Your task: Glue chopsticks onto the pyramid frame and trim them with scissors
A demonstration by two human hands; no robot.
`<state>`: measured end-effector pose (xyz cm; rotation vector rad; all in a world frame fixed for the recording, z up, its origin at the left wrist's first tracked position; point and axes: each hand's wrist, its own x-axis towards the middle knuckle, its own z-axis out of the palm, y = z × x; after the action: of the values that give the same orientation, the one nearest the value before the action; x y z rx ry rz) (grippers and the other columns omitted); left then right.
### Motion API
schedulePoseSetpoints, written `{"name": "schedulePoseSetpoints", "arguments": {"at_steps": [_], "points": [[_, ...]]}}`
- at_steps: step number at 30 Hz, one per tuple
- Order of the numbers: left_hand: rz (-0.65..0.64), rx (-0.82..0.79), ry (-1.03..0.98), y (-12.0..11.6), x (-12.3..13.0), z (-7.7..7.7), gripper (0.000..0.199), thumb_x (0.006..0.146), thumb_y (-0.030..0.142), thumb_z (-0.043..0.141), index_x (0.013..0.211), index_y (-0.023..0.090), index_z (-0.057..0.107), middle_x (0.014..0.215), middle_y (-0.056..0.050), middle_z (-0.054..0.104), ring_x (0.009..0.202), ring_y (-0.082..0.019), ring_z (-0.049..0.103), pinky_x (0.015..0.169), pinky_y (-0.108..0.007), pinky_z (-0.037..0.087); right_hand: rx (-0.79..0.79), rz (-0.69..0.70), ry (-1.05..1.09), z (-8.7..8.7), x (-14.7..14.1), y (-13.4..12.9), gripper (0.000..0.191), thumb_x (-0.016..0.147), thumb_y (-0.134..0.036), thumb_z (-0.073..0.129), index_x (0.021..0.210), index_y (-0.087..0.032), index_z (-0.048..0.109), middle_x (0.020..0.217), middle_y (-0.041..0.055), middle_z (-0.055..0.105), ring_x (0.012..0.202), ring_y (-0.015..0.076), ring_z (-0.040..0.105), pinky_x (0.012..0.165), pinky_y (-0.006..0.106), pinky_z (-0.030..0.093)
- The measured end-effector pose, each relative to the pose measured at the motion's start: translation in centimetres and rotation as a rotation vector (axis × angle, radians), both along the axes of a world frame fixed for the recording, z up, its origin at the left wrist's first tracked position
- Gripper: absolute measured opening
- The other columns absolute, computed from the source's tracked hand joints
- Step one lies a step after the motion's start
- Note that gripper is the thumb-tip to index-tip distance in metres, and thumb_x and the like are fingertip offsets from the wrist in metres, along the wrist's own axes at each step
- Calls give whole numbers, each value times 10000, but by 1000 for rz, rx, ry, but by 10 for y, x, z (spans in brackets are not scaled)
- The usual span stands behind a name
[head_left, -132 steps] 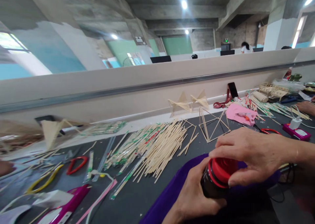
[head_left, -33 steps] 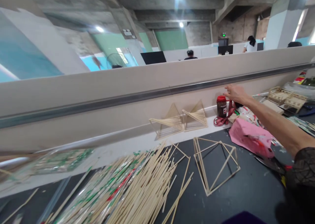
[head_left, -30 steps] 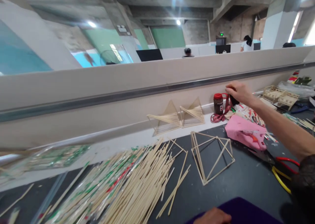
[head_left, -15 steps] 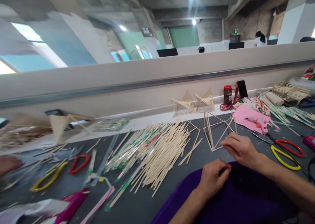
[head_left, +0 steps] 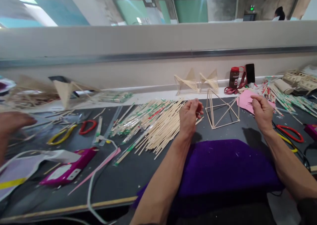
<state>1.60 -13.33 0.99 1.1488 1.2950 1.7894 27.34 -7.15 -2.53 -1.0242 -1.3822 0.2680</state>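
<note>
My left hand [head_left: 189, 116] is raised at the right end of a pile of bare wooden sticks [head_left: 160, 129]. Its fingers are curled together; anything inside them is hidden. Over the edge of a pink sheet [head_left: 245, 101] is my right hand [head_left: 263, 112], fingers pinched; something small and dark may show at its tips, too blurred to name. Between both hands, a stick frame [head_left: 215, 124] of thin wooden rods stands on the dark tabletop, touched by neither. Purple cloth [head_left: 223, 165] covers the table's near edge below it.
Red-handled scissors [head_left: 291, 132] lie at right. Stick models [head_left: 209, 81], a red-capped bottle [head_left: 234, 78] and a phone [head_left: 250, 74] stand along the partition. Left are wrapped sticks [head_left: 138, 119], a magenta device [head_left: 71, 165], yellow handles [head_left: 61, 136] and another person's hand [head_left: 16, 122].
My hands have moved apart: the left up and leftward toward the sticks, the right rightward to the pink sheet. The view has tipped downward. The stick frame stays standing.
</note>
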Motion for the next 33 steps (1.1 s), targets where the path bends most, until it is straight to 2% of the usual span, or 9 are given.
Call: {"name": "schedulePoseSetpoints", "arguments": {"at_steps": [3, 5, 10, 14, 17, 23, 27, 33], "points": [[54, -6, -74, 27, -2, -14, 275, 734, 409, 725, 834, 176, 619, 758, -2, 644, 566, -82, 567, 448, -180, 367, -13, -20, -36, -5, 4, 8, 314, 895, -382, 512, 1067, -187, 689, 904, 56, 702, 736, 182, 622, 685, 325, 504], [77, -37, -63, 37, -2, -27, 224, 714, 324, 703, 862, 172, 631, 771, -3, 642, 606, -97, 587, 455, -177, 378, -41, -24, -81, -9, 5, 13, 310, 891, -382, 507, 1062, -189, 679, 943, 69, 712, 806, 200, 650, 742, 348, 524], [37, -135, 35, 35, -3, -50, 267, 692, 297, 714, 929, 180, 676, 865, -30, 679, 722, -129, 609, 498, -182, 424, -77, -29, -168, -16, 5, 23, 309, 870, -365, 487, 1045, -183, 666, 960, 74, 720, 858, 209, 658, 801, 361, 526], [-33, -174, 52, 28, -5, -54, 298, 702, 301, 729, 972, 184, 681, 924, -48, 691, 738, -132, 610, 506, -191, 435, -132, -18, -167, -16, 5, 26, 298, 864, -375, 490, 972, -172, 679, 839, 57, 704, 767, 198, 643, 732, 328, 505], [-31, -153, 76, 26, -5, -55, 298, 715, 296, 730, 986, 179, 685, 946, -57, 697, 744, -133, 609, 511, -194, 441, -149, -38, -216, -17, 4, 26, 265, 875, -355, 484, 919, -174, 674, 803, 48, 693, 760, 192, 634, 738, 316, 494], [-76, -224, 174, 26, -1, -60, 314, 701, 299, 722, 978, 152, 697, 881, -51, 689, 699, -141, 601, 461, -198, 397, -259, -71, -296, -24, 6, 34, 293, 880, -276, 447, 1063, -160, 644, 931, 79, 717, 820, 206, 652, 777, 328, 505], [-95, -290, 179, 26, -1, -61, 325, 691, 267, 716, 990, 144, 686, 849, -49, 691, 651, -132, 599, 443, -198, 368, -321, -97, -320, -24, 9, 38, 255, 861, -271, 472, 991, -164, 663, 944, 92, 729, 853, 227, 652, 802, 343, 503], [-252, -416, 195, 27, -4, -65, 388, 626, 139, 728, 1010, 120, 677, 867, -70, 705, 628, -125, 596, 460, -210, 339, -416, -46, -429, -21, 6, 32, 234, 863, -247, 483, 942, -151, 681, 969, 111, 741, 873, 234, 661, 823, 332, 486]]}}
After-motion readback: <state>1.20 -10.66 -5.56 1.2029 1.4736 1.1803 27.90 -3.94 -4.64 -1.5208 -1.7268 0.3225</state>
